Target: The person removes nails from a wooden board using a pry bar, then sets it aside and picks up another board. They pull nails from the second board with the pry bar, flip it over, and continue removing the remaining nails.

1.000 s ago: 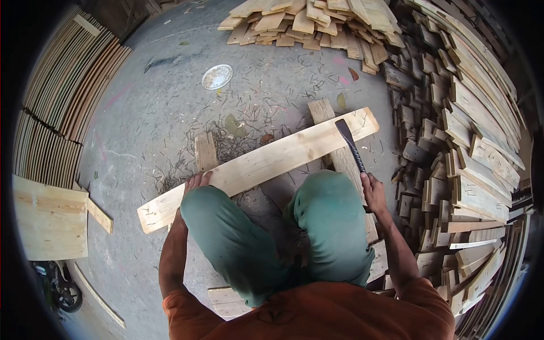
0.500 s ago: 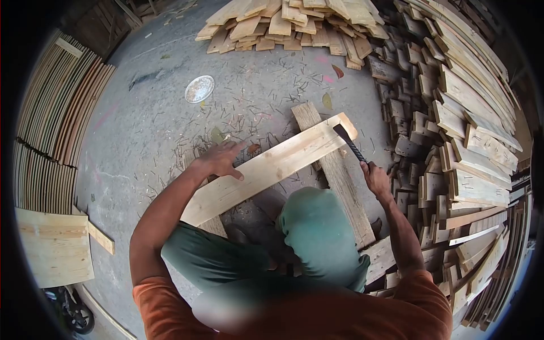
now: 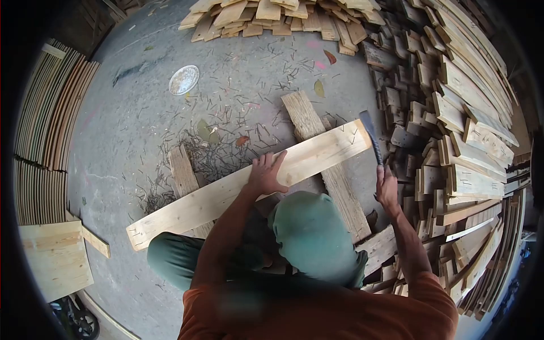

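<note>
A long pale plank (image 3: 226, 195) lies diagonally across two rough wooden supports, with nails showing at both its ends. On the plank's middle rests my left hand (image 3: 267, 174), fingers spread and holding nothing. My right hand (image 3: 387, 190) is wrapped round the dark handle of a hammer-like tool (image 3: 372, 136), whose flat metal head is beside the plank's right end. The right support (image 3: 343, 198) runs under the plank near my knee; the left support (image 3: 183, 173) shows above and below it.
Many loose nails (image 3: 212, 156) litter the concrete floor, with a round whitish disc (image 3: 184, 80) farther off. Stacked boards (image 3: 470, 136) rise along the right. Another board pile (image 3: 272, 17) stands ahead, and upright stacks (image 3: 48, 107) line the left.
The plank has shifted, its left end now visible at lower left. My left hand has moved right onto its middle. The tool has gone from on top of the right end to beside it.
</note>
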The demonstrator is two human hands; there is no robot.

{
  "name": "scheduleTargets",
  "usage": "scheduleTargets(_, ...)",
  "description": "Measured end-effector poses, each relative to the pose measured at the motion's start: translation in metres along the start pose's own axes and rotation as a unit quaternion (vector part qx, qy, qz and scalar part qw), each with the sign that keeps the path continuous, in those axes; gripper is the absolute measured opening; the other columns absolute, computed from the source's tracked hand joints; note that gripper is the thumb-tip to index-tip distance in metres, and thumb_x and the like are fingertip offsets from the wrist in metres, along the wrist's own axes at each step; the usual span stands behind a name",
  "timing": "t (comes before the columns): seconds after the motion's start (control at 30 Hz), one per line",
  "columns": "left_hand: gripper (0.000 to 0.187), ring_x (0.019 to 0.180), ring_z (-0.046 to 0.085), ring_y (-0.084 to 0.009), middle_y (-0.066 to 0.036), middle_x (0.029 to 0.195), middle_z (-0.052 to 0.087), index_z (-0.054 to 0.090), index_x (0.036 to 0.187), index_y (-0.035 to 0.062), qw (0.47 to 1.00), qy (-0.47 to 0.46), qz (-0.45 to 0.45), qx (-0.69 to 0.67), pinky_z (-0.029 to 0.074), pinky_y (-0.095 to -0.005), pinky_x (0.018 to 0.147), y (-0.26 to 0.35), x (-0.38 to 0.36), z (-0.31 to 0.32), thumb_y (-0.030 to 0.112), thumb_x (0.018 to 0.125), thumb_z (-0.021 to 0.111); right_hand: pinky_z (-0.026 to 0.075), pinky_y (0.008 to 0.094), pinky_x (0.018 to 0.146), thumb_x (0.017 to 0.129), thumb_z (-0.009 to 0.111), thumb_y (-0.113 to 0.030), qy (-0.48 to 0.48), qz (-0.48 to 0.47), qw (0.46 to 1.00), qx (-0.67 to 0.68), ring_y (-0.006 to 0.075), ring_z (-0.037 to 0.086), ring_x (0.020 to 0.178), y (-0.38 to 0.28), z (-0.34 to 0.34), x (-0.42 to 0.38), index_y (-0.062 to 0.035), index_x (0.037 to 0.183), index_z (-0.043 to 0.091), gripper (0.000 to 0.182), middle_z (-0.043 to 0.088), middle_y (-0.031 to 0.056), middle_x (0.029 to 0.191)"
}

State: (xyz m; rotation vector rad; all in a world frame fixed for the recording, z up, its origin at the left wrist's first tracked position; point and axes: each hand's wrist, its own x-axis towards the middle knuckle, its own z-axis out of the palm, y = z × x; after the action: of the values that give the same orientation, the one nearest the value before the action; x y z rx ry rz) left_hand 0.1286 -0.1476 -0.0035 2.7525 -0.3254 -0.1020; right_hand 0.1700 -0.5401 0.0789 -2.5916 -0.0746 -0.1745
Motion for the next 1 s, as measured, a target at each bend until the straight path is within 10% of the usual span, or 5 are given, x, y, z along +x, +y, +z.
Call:
scheduleTargets(0.03, 0.125, 0.115, 0.042, -0.0337, -0.017, 0.124, 0.044, 0.028, 0.153, 0.0143, 1.000, 0.004, 0.003, -0.005, 0.032, -0.0456, 0.095, 0.003, 0.000, 0.003, 0.059, 0.049, 0.081, 0.044, 0.0584, 0.065, 0.103, 0.040, -0.044, -0.135, 0.020, 0.989, -0.051, 0.0545, 0.058, 0.076, 0.053, 0.020, -0.004, 0.0037, 0.085, 0.056, 0.053, 0.060, 0.0328, 0.074)
scheduleTargets(0.33, 0.124, 0.115, 0.043, -0.0323, -0.017, 0.126, 0.045, 0.029, 0.152, 0.0160, 0.999, 0.043, 0.011, 0.002, 0.031, -0.0448, 0.095, 0.000, 0.003, 0.012, 0.055, 0.047, 0.082, 0.043, 0.0586, 0.056, 0.103, 0.041, -0.043, 0.084, 0.022, 0.996, -0.003, 0.0527, 0.059, 0.068, -0.008, -0.009, -0.018, -0.0009, 0.094, 0.056, 0.045, 0.058, 0.0330, 0.070)
scheduleTargets(0.4, 0.125, 0.115, 0.043, -0.0323, -0.017, 0.127, 0.045, 0.029, 0.153, 0.0162, 0.998, 0.057, 0.017, 0.008, 0.031, -0.0446, 0.095, -0.001, -0.001, 0.009, 0.055, 0.047, 0.082, 0.047, 0.0586, 0.058, 0.102, 0.043, -0.042, -0.098, 0.024, 0.977, -0.186, 0.0521, 0.060, 0.069, 0.006, -0.002, -0.017, -0.0009, 0.096, 0.056, 0.044, 0.059, 0.0315, 0.067)
scheduleTargets(0.77, 0.125, 0.118, 0.042, -0.0332, -0.018, 0.130, 0.044, 0.028, 0.153, 0.0175, 0.999, 0.037, 0.002, -0.022, 0.030, -0.0447, 0.098, -0.003, 0.003, 0.014, 0.056, 0.047, 0.082, 0.047, 0.0592, 0.067, 0.102, 0.042, -0.047, -0.148, 0.053, 0.982, -0.107, 0.0552, 0.059, 0.078, 0.049, 0.018, -0.019, 0.0043, 0.093, 0.057, 0.054, 0.060, 0.0342, 0.076)
scheduleTargets(1.0, 0.123, 0.115, 0.043, -0.0324, -0.017, 0.130, 0.044, 0.030, 0.152, 0.0154, 0.999, 0.033, -0.002, 0.002, 0.031, -0.0439, 0.097, 0.004, 0.002, 0.006, 0.057, 0.047, 0.081, 0.043, 0.0540, 0.057, 0.103, 0.044, -0.038, 0.103, 0.009, 0.991, 0.081, 0.0524, 0.057, 0.068, -0.021, -0.019, 0.003, 0.0019, 0.087, 0.050, 0.043, 0.055, 0.0325, 0.068)
